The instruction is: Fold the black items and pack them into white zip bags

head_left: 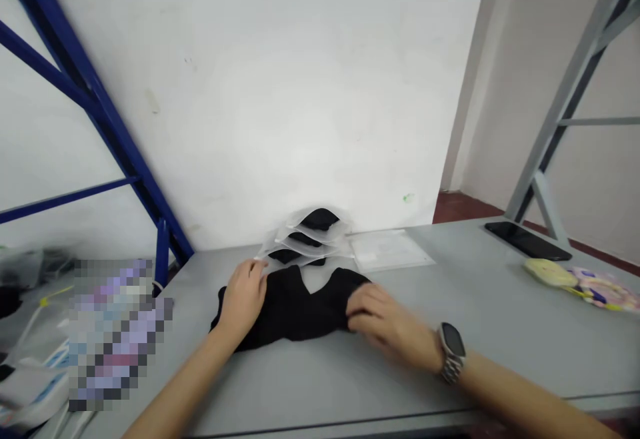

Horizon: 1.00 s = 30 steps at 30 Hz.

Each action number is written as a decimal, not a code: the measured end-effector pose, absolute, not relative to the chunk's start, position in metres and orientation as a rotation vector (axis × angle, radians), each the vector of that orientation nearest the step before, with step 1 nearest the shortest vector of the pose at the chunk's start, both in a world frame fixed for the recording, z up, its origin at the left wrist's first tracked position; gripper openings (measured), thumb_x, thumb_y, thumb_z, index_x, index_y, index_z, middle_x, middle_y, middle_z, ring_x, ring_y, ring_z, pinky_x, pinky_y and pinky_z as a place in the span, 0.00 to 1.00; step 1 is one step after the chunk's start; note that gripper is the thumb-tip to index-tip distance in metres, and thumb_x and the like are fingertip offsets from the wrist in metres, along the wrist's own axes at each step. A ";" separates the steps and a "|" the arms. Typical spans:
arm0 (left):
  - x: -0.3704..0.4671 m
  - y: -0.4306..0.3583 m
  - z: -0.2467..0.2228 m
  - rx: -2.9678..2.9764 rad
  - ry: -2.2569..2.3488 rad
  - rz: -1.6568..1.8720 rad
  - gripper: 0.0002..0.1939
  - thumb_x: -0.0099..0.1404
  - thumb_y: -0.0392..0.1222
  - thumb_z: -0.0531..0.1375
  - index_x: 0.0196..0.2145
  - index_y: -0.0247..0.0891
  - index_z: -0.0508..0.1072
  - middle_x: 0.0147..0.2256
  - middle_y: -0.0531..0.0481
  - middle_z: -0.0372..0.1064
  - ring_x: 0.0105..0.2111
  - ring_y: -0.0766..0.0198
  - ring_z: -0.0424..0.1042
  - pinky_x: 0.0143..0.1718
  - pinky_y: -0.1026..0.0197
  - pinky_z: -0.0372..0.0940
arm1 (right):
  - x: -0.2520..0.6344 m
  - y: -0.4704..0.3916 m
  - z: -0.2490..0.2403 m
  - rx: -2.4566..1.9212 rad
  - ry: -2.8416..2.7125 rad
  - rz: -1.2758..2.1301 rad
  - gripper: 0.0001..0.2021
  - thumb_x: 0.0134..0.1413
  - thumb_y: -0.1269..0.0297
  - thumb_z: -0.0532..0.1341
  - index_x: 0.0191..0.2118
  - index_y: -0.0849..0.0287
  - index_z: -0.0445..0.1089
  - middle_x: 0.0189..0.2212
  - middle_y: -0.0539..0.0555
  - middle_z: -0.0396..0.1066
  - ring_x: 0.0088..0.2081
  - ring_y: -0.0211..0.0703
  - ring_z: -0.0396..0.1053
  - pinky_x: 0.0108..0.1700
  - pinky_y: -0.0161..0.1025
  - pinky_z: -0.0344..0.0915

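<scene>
A black cloth garment (305,309) with a V-shaped notch in its top edge lies spread on the grey table. My left hand (245,296) rests over its left part, fingers bent and closed on the fabric; the fingertips are partly hidden. At the garment's right end, my right hand (375,316) has its fingers curled in on the cloth, slightly blurred. Just behind the garment lie several frosted clear bags (320,234), overlapping, with black cloth inside. Flat beside them is a clear plastic bag (393,250).
A black phone (527,240) lies on the table (500,339) at the right, near a yellow item (549,272) and a patterned round item (603,287). Blue metal framing (117,136) and plastic-wrapped goods (37,352) are at the left. A white panel (300,92) stands behind.
</scene>
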<state>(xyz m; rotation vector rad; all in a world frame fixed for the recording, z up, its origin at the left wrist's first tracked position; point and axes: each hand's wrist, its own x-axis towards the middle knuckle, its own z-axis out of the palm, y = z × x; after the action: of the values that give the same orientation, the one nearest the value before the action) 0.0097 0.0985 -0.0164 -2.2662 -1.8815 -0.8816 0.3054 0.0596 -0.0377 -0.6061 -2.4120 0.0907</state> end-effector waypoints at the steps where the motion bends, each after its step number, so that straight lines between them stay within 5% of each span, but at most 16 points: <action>1: 0.007 0.088 -0.016 -2.319 -1.819 -0.878 0.13 0.65 0.41 0.50 0.43 0.40 0.70 0.44 0.42 0.69 0.48 0.51 0.66 0.51 0.48 0.57 | 0.311 0.047 -0.039 -0.520 -2.512 0.058 0.13 0.55 0.76 0.50 0.37 0.55 0.69 0.41 0.56 0.70 0.47 0.46 0.63 0.51 0.49 0.59; 3: 0.000 0.064 -0.019 -2.528 -1.710 -0.782 0.13 0.64 0.46 0.54 0.45 0.45 0.70 0.45 0.46 0.69 0.48 0.54 0.66 0.52 0.51 0.59 | 0.322 0.024 -0.041 -0.501 -2.644 0.105 0.13 0.53 0.78 0.50 0.37 0.55 0.69 0.43 0.56 0.69 0.49 0.46 0.62 0.54 0.48 0.58; 7: -0.015 0.028 -0.026 -2.757 -1.659 -0.484 0.30 0.53 0.49 0.65 0.53 0.51 0.66 0.53 0.48 0.66 0.53 0.50 0.64 0.51 0.50 0.61 | 0.337 0.003 -0.034 -0.742 -2.656 0.515 0.10 0.51 0.74 0.56 0.35 0.53 0.69 0.38 0.51 0.71 0.41 0.41 0.67 0.47 0.40 0.65; 11: -0.014 0.009 -0.031 -2.667 -1.575 -0.304 0.09 0.55 0.36 0.60 0.35 0.44 0.74 0.44 0.48 0.73 0.45 0.52 0.71 0.46 0.51 0.64 | 0.335 0.016 -0.029 -0.954 -2.460 0.654 0.08 0.58 0.66 0.54 0.40 0.52 0.69 0.37 0.52 0.70 0.40 0.40 0.68 0.44 0.38 0.67; 14: -0.004 -0.014 -0.034 -2.486 -1.474 -0.253 0.10 0.56 0.33 0.56 0.35 0.42 0.74 0.38 0.46 0.75 0.37 0.51 0.74 0.40 0.50 0.67 | 0.327 0.030 -0.037 -1.074 -2.349 0.454 0.22 0.54 0.66 0.58 0.56 0.52 0.60 0.49 0.57 0.64 0.49 0.46 0.64 0.52 0.46 0.64; 16: 0.001 -0.030 -0.035 -2.512 -1.452 -0.221 0.06 0.58 0.40 0.58 0.34 0.43 0.74 0.34 0.46 0.75 0.33 0.53 0.75 0.35 0.54 0.69 | 0.320 0.037 -0.045 -1.099 -2.363 0.320 0.29 0.51 0.68 0.60 0.60 0.52 0.55 0.51 0.59 0.61 0.51 0.49 0.62 0.53 0.50 0.63; 19: -0.003 -0.039 -0.032 -2.603 -1.610 -0.221 0.12 0.62 0.51 0.56 0.32 0.44 0.74 0.33 0.48 0.75 0.31 0.57 0.75 0.30 0.61 0.70 | 0.311 0.042 -0.050 -1.021 -2.439 0.104 0.24 0.50 0.72 0.59 0.55 0.52 0.62 0.52 0.59 0.60 0.53 0.53 0.58 0.53 0.53 0.60; 24: -0.023 -0.020 -0.024 -2.416 -2.008 -0.284 0.19 0.60 0.54 0.56 0.45 0.44 0.74 0.49 0.43 0.71 0.48 0.47 0.70 0.49 0.45 0.65 | 0.306 0.045 -0.047 -0.778 -2.577 -0.174 0.11 0.57 0.77 0.51 0.37 0.58 0.69 0.39 0.57 0.69 0.43 0.47 0.63 0.48 0.49 0.59; 30: -0.037 -0.031 -0.038 -3.016 -1.976 -0.215 0.15 0.63 0.55 0.52 0.37 0.54 0.78 0.55 0.56 0.64 0.57 0.50 0.60 0.54 0.47 0.60 | 0.329 0.023 -0.040 -0.918 -2.643 0.039 0.07 0.57 0.74 0.53 0.33 0.58 0.66 0.30 0.52 0.68 0.33 0.41 0.62 0.37 0.40 0.58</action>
<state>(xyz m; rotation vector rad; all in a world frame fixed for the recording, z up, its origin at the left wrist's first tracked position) -0.0374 -0.0311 -0.0377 -3.0162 -1.9761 -0.2150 0.3292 0.0227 -0.0405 -0.9178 -2.6428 0.0386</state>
